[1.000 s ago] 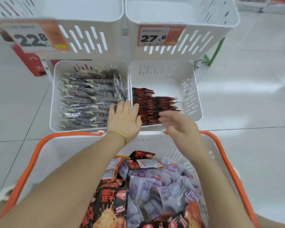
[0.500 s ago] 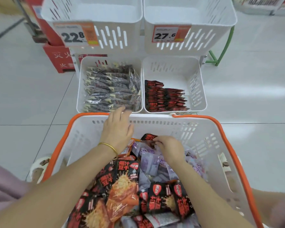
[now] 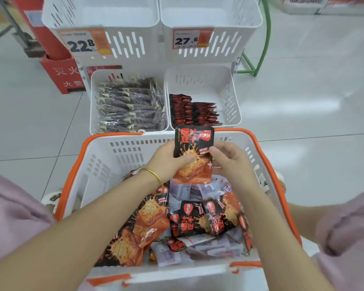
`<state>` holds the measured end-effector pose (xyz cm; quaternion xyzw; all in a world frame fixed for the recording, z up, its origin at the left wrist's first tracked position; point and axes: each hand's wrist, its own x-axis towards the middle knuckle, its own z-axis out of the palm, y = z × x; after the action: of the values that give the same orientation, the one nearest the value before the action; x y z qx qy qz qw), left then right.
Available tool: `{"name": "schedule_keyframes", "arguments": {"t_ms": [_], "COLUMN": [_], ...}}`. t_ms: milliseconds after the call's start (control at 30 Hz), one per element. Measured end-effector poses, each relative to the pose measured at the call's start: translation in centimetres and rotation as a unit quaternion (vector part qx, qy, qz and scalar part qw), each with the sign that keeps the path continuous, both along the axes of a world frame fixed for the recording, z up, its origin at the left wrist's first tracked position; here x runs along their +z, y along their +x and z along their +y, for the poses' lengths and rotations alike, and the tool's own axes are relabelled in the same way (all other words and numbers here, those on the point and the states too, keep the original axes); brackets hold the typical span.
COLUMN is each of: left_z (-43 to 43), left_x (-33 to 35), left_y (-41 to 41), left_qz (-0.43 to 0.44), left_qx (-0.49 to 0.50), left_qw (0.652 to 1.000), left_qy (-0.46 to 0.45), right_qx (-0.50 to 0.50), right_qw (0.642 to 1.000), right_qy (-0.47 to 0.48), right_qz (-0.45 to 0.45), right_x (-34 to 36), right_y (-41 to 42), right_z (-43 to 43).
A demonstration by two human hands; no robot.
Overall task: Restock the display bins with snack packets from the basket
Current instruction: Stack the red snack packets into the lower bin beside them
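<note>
Both hands pinch one red packet (image 3: 193, 156) above the far edge of the basket (image 3: 105, 156): left hand (image 3: 168, 159) and right hand (image 3: 229, 158) on its sides. The right bin (image 3: 232, 95) is only part filled, and plenty of packets remain in the basket.

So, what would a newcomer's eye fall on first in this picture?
First the red-and-black packet, held by the left hand and right hand above the basket. Behind it, the lower right bin holds few red packets; the lower left bin is packed with dark packets.
</note>
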<state>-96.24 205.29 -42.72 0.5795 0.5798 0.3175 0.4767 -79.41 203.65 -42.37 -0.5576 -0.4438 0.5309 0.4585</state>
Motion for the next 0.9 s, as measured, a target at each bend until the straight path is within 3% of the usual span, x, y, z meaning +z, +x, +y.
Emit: {"name": "schedule_keyframes", "arguments": {"t_ms": [67, 133, 200, 300, 367, 433, 500, 567, 733, 900], "left_z": [-1.0, -1.9, -2.4, -3.0, -3.2, -3.2, -3.0, -2.8, -2.7, -3.1], "left_x": [0.2, 0.1, -0.1, 0.0, 0.1, -0.1, -0.1, 0.0, 0.3, 1.0], "left_y": [-0.5, -1.2, -1.8, -2.2, -2.3, -2.5, -2.6, -2.7, -2.3, -0.4], "left_qz": [0.035, 0.059, 0.060, 0.059, 0.055, 0.057, 0.046, 0.030, -0.017, -0.061], "left_qx": [0.024, 0.050, 0.069, 0.084, 0.091, 0.102, 0.111, 0.121, 0.117, 0.076], "left_qw": [0.999, 0.997, 0.996, 0.995, 0.994, 0.993, 0.993, 0.992, 0.992, 0.992], "left_qy": [0.007, 0.008, -0.001, -0.010, -0.011, -0.016, -0.018, -0.013, -0.035, -0.076], "right_qx": [-0.006, 0.064, 0.205, 0.340, 0.338, 0.313, 0.279, 0.242, 0.091, -0.028], "right_qw": [0.998, 0.972, 0.903, 0.791, 0.767, 0.821, 0.907, 0.951, 0.996, 0.988], "right_qy": [-0.029, -0.023, -0.008, 0.031, 0.050, 0.033, -0.013, -0.042, -0.009, -0.020], "right_qz": [-0.052, -0.224, -0.378, -0.508, -0.544, -0.476, -0.315, -0.189, 0.003, 0.149], "right_x": [-0.9, -2.6, -4.4, -6.4, -6.7, -6.7, -5.4, -3.5, -0.5, -0.6], "right_y": [0.9, 1.5, 1.0, -0.9, -1.5, -1.2, -0.3, 0.7, 0.9, -1.4], "right_z": [-0.7, -1.2, -1.7, -2.5, -3.0, -2.9, -2.3, -1.7, -0.9, -0.4]}}
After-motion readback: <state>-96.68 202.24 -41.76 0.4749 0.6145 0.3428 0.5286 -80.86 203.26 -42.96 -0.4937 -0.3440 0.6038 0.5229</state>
